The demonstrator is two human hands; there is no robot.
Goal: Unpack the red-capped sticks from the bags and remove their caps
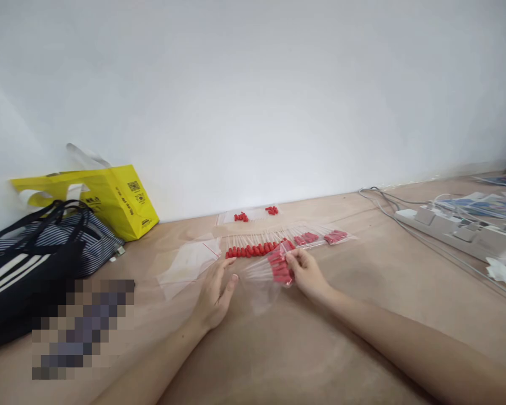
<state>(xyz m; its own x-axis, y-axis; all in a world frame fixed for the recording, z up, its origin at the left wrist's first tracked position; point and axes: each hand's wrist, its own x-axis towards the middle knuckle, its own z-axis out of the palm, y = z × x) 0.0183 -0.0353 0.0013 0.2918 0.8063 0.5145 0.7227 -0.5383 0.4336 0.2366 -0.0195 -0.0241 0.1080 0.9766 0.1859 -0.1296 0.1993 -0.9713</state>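
Observation:
Pinched in the fingers of my right hand (310,274) is a clear plastic bag (280,268) with several red-tipped white sticks inside, their red ends towards that hand. My left hand (216,293) is open, fingers apart, just left of the bag's other end. Beyond both hands lies a row of loose red-tipped sticks (251,250), red ends facing me. Two clear bags of such sticks, a nearer one (306,238) and another (336,236), lie at the row's right. Flat clear bags (189,260) lie to the left of the row.
Near the wall lies more clear plastic with red-tipped pieces (241,216). On the left stand a yellow bag (122,197) and a dark bag with white stripes (29,275), beside a pixelated patch. A white power strip (451,225) with cables lies at the right, near crumpled tissue (505,274).

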